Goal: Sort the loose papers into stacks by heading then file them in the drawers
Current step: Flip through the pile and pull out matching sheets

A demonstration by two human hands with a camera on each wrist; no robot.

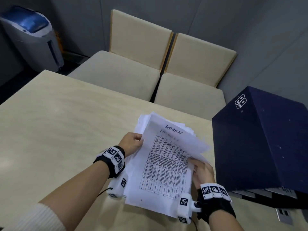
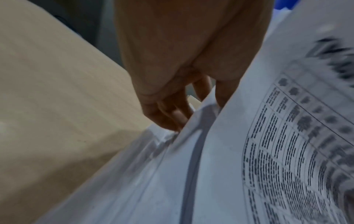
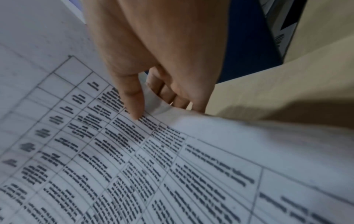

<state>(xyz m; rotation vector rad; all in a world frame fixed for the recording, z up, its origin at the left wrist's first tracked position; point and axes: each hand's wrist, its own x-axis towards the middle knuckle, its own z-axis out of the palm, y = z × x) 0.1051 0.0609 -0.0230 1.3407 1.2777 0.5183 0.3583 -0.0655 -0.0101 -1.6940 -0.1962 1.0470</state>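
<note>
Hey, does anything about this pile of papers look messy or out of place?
Yes. The paper stack is uneven: sheets behind the ADMIN sheet fan out askew at the far edge. Its right edge curls up where the right hand pinches it.

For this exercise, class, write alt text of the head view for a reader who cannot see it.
Two hands hold a pile of loose papers above a pale table: the left hand grips its left edge, the right hand its right. The top sheet is headed ADMIN; a dark blue box stands to the right.
</note>
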